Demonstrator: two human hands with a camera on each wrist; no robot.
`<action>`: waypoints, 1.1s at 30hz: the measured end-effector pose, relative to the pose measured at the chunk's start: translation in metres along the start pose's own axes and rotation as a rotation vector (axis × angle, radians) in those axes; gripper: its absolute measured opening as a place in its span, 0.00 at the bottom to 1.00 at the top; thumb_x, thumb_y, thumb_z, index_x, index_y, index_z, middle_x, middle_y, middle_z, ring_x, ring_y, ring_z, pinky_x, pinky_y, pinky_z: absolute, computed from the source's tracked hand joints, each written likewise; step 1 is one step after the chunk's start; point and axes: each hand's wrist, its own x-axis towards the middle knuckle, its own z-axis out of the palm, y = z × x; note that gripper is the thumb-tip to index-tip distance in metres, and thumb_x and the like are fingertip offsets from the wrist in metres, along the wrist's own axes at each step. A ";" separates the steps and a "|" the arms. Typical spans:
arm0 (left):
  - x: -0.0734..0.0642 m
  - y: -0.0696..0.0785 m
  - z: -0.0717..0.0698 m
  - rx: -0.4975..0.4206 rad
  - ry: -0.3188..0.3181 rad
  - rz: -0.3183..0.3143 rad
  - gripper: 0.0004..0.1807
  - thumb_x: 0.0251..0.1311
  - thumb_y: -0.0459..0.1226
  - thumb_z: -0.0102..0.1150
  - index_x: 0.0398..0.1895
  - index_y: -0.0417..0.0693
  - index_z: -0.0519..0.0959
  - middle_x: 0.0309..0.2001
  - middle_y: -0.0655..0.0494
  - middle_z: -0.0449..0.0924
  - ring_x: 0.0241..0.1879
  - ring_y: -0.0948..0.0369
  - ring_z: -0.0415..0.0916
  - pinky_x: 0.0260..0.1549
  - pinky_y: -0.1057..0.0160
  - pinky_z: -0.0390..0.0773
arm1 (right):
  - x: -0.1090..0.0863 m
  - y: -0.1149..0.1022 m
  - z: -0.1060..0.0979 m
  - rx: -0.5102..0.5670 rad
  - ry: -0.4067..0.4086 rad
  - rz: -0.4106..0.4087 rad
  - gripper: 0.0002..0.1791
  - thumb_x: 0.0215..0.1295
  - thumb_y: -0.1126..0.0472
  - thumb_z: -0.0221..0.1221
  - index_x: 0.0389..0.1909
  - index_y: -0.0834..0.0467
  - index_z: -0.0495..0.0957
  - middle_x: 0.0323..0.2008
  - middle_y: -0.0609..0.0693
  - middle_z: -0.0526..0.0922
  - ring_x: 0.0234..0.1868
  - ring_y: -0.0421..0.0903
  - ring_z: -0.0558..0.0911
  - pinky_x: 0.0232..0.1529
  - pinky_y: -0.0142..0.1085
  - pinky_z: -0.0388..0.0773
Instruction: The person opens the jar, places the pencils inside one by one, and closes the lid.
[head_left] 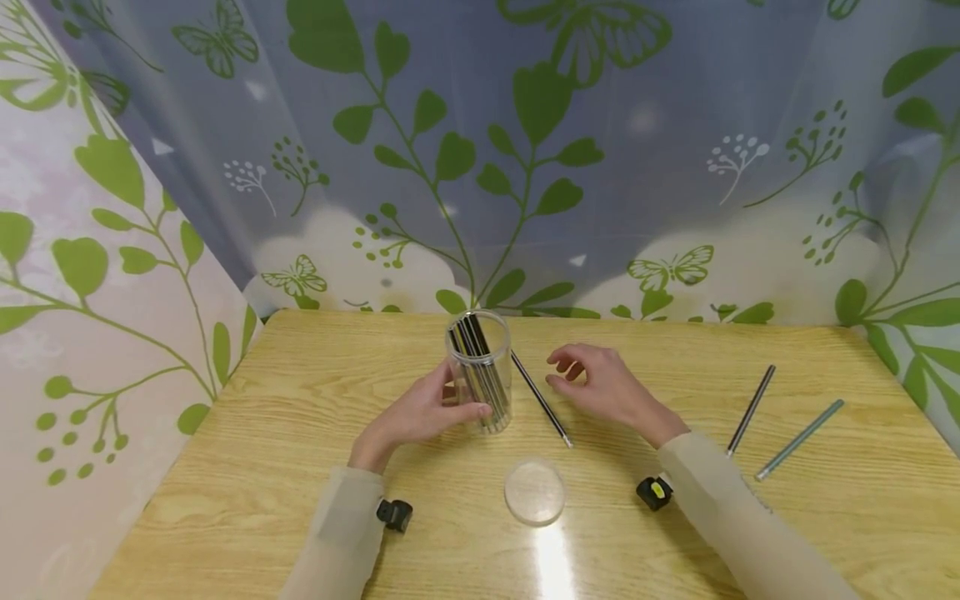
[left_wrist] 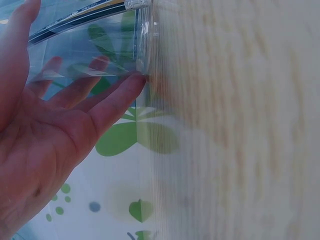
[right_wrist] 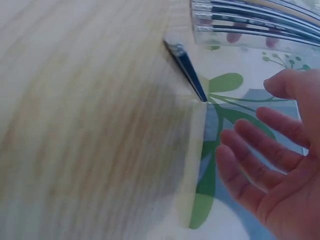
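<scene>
A clear plastic jar (head_left: pixel 501 400) with several dark pencils (head_left: pixel 471 337) leaning inside stands on the table. My left hand (head_left: pixel 420 407) holds it low on its side, the thumb in front and the other fingers around the back; the left wrist view shows the palm (left_wrist: pixel 55 125) facing the jar wall. To the right of the jar lies one dark pencil (head_left: pixel 542 398), its eraser end toward me. My right hand (head_left: pixel 600 385) hovers beside that pencil with loosely bent fingers and nothing in them. In the right wrist view its fingers (right_wrist: pixel 255 162) are apart from the pencil (right_wrist: pixel 186 69).
A round clear lid (head_left: pixel 534 492) lies on the table in front of the jar. Farther right, a dark pencil (head_left: pixel 752 408) and a greenish pencil (head_left: pixel 799 439) lie slanted. A patterned curtain (head_left: pixel 480 150) hangs along the table's back edge.
</scene>
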 end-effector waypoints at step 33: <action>-0.001 0.000 0.000 -0.011 -0.006 0.004 0.46 0.66 0.42 0.68 0.81 0.57 0.52 0.72 0.45 0.69 0.67 0.44 0.74 0.68 0.48 0.77 | -0.015 0.012 -0.009 -0.160 -0.304 0.161 0.12 0.60 0.67 0.66 0.46 0.61 0.81 0.27 0.48 0.82 0.29 0.42 0.77 0.35 0.37 0.79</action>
